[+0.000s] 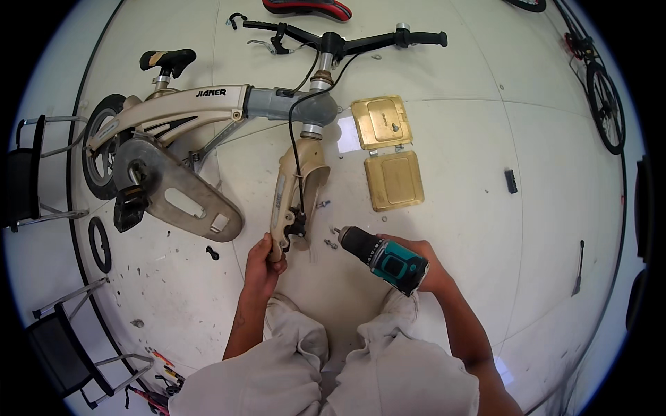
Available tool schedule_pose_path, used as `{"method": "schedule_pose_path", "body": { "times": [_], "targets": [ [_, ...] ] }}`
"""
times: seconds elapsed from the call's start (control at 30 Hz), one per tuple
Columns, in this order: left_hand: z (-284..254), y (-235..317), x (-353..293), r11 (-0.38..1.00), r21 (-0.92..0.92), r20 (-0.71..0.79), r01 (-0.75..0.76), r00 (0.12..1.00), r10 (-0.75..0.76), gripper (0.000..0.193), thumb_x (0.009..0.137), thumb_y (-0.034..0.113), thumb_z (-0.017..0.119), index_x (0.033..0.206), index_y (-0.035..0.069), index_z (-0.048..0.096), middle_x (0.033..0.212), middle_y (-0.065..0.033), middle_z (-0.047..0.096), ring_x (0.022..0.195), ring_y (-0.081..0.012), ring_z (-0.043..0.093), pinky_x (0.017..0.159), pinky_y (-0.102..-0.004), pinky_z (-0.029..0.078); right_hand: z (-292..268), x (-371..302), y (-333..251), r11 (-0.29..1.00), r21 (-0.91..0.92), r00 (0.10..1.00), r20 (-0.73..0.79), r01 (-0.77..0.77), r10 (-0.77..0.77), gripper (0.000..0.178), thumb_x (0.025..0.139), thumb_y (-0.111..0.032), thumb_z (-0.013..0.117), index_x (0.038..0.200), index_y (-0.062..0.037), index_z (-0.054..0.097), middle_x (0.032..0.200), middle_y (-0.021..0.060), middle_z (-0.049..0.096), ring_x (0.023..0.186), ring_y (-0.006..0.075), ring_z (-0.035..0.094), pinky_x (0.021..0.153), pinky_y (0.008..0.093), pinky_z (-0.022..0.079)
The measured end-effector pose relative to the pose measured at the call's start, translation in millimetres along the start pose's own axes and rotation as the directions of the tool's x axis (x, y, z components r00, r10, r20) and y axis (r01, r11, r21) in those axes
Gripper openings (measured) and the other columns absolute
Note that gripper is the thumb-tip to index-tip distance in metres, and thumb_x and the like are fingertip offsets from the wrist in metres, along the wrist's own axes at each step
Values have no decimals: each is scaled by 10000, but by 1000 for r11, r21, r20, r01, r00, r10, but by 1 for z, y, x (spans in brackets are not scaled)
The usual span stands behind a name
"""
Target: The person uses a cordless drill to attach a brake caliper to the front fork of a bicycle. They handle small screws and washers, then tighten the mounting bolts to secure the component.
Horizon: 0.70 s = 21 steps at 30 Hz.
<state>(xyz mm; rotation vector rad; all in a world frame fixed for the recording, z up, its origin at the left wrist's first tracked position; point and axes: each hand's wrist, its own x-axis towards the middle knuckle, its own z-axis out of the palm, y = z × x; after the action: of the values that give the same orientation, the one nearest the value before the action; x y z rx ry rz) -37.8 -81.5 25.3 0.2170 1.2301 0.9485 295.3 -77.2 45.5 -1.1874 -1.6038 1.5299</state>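
Observation:
A beige bicycle frame (180,102) lies on the floor in front of me, with a black handlebar (298,33) at its far end. My left hand (261,269) is closed round the lower end of the beige fork (286,182), just beside a small black brake part (297,225). In my right hand (436,270) is a teal and black cordless drill (394,262). Its tip points left toward the fork but stays apart from it. Between the two, a few small bolts (331,244) lie on the floor. The drill's grip is largely hidden.
An opened gold case (394,182) lies right of the fork. Farther right are a black grip-like piece (511,182), a screwdriver (578,267) and another bicycle (605,104). Black chairs (66,350), a small tyre (99,244) and several tools (166,378) sit along the left.

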Motion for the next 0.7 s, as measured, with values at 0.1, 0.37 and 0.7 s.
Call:
{"method": "schedule_pose_path", "body": {
  "times": [0.1,0.37,0.7],
  "targets": [
    [5,4,-3,1000,24,-17,-1,1000,1,330,982,357,471,874,56,552,692,-13,518,510,-102,412,474,-254,347,-1,-6,-9,994,-75,996,-19,-84,82,625,645,-105,735,1247,-63,572,981,163,679,835,324,667,789,321,510],
    [-4,-1,0,936,336,-149,-106,975,164,289,976,297,497,870,38,569,695,-19,550,556,-99,469,504,-248,387,-13,-28,-17,863,-474,955,-295,-174,30,633,615,-110,736,1224,-31,582,924,180,673,810,328,655,743,356,502],
    [-71,-7,-22,770,591,-420,-239,724,547,132,919,131,580,991,20,586,793,-29,601,660,-79,502,617,-226,426,-40,-85,43,506,-734,808,-578,-453,-116,591,675,-23,675,1256,-23,563,1042,194,658,889,343,640,797,381,501]
  ]
}}
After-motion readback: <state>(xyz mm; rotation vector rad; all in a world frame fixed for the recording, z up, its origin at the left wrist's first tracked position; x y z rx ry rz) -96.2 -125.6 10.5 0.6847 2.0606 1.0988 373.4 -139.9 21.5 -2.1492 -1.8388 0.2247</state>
